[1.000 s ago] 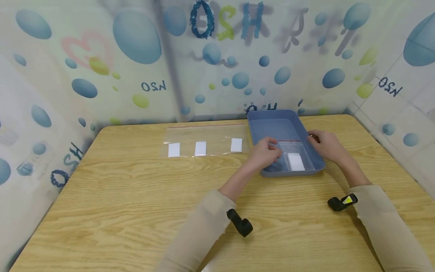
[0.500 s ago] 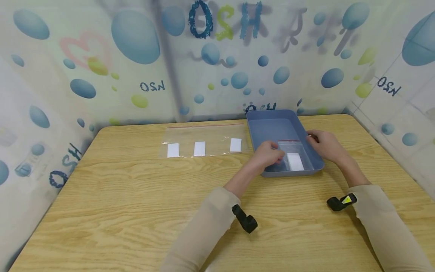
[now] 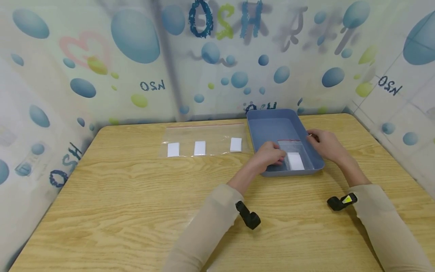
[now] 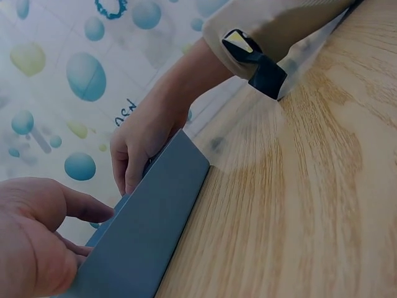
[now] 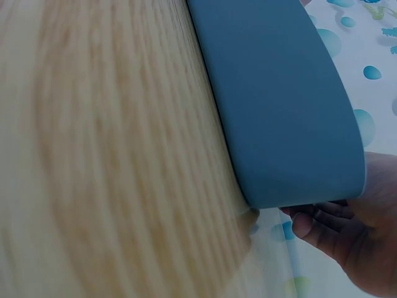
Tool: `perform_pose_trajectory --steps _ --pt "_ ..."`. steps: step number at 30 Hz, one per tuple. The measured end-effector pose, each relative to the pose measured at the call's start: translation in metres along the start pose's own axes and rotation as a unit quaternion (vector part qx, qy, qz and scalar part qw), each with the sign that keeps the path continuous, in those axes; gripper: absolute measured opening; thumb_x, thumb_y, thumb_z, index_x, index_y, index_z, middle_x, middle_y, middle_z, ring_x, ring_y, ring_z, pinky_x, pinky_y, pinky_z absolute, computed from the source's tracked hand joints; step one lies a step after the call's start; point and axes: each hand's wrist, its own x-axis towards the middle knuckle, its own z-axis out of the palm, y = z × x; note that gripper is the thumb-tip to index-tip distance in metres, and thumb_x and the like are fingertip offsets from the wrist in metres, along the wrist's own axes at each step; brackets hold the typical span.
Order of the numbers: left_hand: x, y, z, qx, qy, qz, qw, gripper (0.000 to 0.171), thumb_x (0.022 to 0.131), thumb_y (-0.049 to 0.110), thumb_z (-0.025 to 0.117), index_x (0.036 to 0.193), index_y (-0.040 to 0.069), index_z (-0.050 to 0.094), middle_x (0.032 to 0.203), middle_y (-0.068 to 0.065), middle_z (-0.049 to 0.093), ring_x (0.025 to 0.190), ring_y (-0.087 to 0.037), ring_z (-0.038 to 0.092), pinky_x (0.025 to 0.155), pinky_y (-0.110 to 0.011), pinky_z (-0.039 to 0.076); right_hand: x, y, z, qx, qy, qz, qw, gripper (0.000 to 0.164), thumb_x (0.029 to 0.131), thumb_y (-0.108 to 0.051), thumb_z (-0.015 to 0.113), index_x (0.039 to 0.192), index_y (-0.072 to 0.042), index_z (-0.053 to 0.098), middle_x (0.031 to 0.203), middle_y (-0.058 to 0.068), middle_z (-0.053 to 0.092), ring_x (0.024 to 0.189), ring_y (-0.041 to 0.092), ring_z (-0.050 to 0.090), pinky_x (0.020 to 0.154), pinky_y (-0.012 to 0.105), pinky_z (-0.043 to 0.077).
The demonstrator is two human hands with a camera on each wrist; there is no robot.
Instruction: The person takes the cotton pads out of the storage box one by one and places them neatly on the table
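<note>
A blue-grey tray (image 3: 272,128) stands at the back right of the table. In its near part lies a small clear zip bag (image 3: 289,146) with a white card (image 3: 295,161) in it. My left hand (image 3: 268,155) reaches over the tray's left wall, its fingertips at the bag's left edge. In the left wrist view the thumb (image 4: 87,205) is straight and apart from the fingers, whose ends are hidden behind the tray wall. My right hand (image 3: 324,144) grips the tray's right rim, thumb and fingers curled on either side.
Left of the tray, a long clear zip bag (image 3: 217,132) lies flat, with three white cards spaced along it; one is the middle card (image 3: 199,148). A patterned curtain (image 3: 210,75) hangs behind the wooden table (image 3: 136,200).
My left hand has lowered and moved slightly right to the small bag's left edge. The right hand stays on the tray rim. Tray and bags have not moved.
</note>
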Motion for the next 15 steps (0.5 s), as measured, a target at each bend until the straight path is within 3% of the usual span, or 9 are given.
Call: perform_pose_trajectory --steps 9,15 --pt "0.0043 -0.0001 0.0055 -0.019 0.015 0.000 0.9997 0.035 0.098 0.001 0.059 0.131 -0.009 0.054 0.096 -0.014 0.067 0.099 -0.030 0.068 0.085 -0.036 0.058 -0.0002 0.0015 -0.0010 -0.002 -0.001 -0.001 1.000 0.037 0.107 -0.012 0.048 0.128 0.018 0.056 0.073 0.009 0.057 0.061 0.019 0.045 0.057 0.032 0.037" --pt "0.0079 -0.0006 0.0084 -0.053 0.014 0.005 0.9985 0.025 0.098 0.000 0.060 0.122 -0.008 0.059 0.089 -0.009 0.062 0.083 -0.023 0.066 0.082 -0.035 0.058 -0.0006 -0.0002 -0.0017 0.002 -0.002 0.002 1.000 0.037 0.107 -0.012 0.048 0.128 0.018 0.055 0.073 0.009 0.057 0.061 0.019 0.045 0.057 0.033 0.037"
